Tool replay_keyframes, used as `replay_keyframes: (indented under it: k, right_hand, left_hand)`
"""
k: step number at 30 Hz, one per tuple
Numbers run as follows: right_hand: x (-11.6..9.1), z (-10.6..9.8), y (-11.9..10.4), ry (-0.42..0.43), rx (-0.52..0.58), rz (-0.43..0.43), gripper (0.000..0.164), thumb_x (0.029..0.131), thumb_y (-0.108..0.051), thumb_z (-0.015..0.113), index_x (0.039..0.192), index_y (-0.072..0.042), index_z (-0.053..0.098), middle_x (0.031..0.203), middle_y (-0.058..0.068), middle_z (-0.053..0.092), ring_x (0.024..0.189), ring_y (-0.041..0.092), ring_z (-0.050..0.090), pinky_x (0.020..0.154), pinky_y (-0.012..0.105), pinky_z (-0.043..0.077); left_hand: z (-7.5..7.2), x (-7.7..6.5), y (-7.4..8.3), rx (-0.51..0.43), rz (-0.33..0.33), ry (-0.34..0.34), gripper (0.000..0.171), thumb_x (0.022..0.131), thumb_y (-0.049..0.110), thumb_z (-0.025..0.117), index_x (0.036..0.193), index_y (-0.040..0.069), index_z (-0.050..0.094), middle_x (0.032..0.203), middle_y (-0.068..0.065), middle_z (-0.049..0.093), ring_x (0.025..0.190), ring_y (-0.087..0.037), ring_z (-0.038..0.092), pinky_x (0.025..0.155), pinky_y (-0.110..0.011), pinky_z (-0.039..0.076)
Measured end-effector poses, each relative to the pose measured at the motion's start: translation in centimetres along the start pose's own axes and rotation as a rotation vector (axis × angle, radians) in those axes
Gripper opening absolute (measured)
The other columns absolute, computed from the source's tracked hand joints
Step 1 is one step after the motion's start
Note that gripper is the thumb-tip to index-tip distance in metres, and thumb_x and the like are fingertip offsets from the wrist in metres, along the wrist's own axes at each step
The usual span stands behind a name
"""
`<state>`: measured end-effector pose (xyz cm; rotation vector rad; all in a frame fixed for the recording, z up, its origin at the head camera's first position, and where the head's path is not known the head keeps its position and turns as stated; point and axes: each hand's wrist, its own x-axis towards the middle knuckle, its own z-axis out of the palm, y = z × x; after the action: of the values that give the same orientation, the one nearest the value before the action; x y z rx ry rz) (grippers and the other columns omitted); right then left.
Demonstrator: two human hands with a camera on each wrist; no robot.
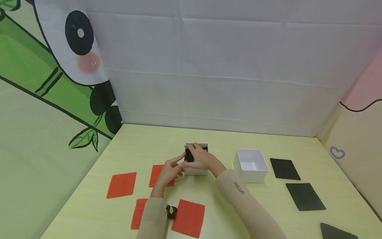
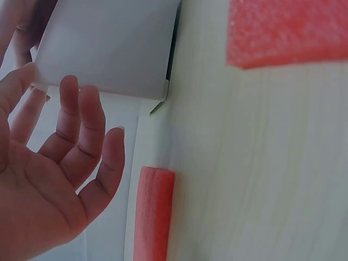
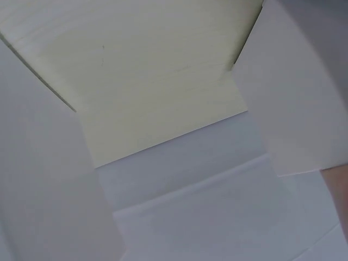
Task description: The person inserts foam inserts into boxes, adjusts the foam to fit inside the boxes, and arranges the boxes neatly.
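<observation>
A white box (image 1: 196, 171) stands mid-table with a black square sheet (image 1: 189, 155) at its open top. Over that opening my right hand (image 1: 200, 158) grips the sheet, fingers at the far side and thumb at the near left corner. My left hand (image 1: 170, 171) is at the box's left side, its index fingertip touching the rim area by the sheet. In the left wrist view, the left hand (image 2: 60, 168) has its other fingers loosely bent beside the box wall (image 2: 109, 43). How deep the sheet sits is hidden by the right hand.
A second white box (image 1: 252, 171), open at the top, stands to the right. Several red squares (image 1: 121, 185) lie at the left and near front. Black squares (image 1: 305, 197) lie along the right side. A white cloth (image 1: 223, 73) hangs behind the table.
</observation>
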<state>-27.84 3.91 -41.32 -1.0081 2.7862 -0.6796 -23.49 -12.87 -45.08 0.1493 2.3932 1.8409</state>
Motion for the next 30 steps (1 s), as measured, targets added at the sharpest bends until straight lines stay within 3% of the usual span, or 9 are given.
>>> replay_keyframes:
  k: [4, 10, 14, 20, 30]
  right_hand:
    - [0.1, -0.1, 0.1, -0.013, 0.012, 0.002, 0.077, 0.079, -0.055, 0.056, 0.136, -0.008, 0.032, 0.129, 0.015, 0.036, 0.106, 0.024, 0.047, 0.083, 0.042, 0.043]
    - [-0.2, -0.2, 0.1, 0.0, 0.017, -0.003, 0.076, 0.08, -0.053, 0.056, 0.136, -0.009, 0.032, 0.133, 0.015, 0.033, 0.116, 0.027, 0.041, 0.088, 0.045, 0.039]
    - [-0.6, -0.5, 0.1, 0.045, -0.003, -0.044, 0.073, 0.08, -0.053, 0.056, 0.135, -0.01, 0.036, 0.133, 0.014, 0.035, 0.117, 0.027, 0.04, 0.089, 0.043, 0.039]
    - [-1.5, -1.1, 0.5, 0.142, -0.019, -0.109, 0.072, 0.078, -0.054, 0.059, 0.132, -0.011, 0.042, 0.126, 0.009, 0.043, 0.108, 0.021, 0.044, 0.085, 0.037, 0.042]
    - [-2.7, -1.7, 1.3, 0.226, -0.057, -0.193, 0.068, 0.079, -0.051, 0.058, 0.133, -0.014, 0.042, 0.133, 0.009, 0.04, 0.123, 0.026, 0.033, 0.096, 0.045, 0.031]
  left_hand:
    - [0.2, 0.3, -0.2, 0.009, -0.009, 0.01, 0.052, 0.083, 0.031, 0.059, 0.132, 0.018, 0.047, 0.069, -0.011, 0.059, 0.062, -0.032, 0.058, 0.051, -0.029, 0.043]
    - [0.4, 0.3, -0.1, -0.003, -0.002, 0.012, 0.051, 0.085, 0.029, 0.058, 0.132, 0.017, 0.045, 0.07, -0.014, 0.059, 0.064, -0.035, 0.058, 0.053, -0.033, 0.045]
    - [0.5, 0.3, 0.1, -0.011, 0.008, 0.018, 0.049, 0.087, 0.025, 0.058, 0.133, 0.015, 0.044, 0.071, -0.016, 0.059, 0.064, -0.037, 0.058, 0.053, -0.035, 0.045]
    - [0.7, 0.4, 0.1, -0.004, -0.023, 0.033, 0.05, 0.085, 0.032, 0.06, 0.131, 0.02, 0.047, 0.07, -0.015, 0.058, 0.063, -0.034, 0.058, 0.051, -0.029, 0.042]
    - [0.8, 0.6, 0.0, 0.005, -0.025, 0.051, 0.047, 0.087, 0.028, 0.059, 0.132, 0.02, 0.047, 0.068, -0.01, 0.057, 0.061, -0.033, 0.056, 0.051, -0.029, 0.042]
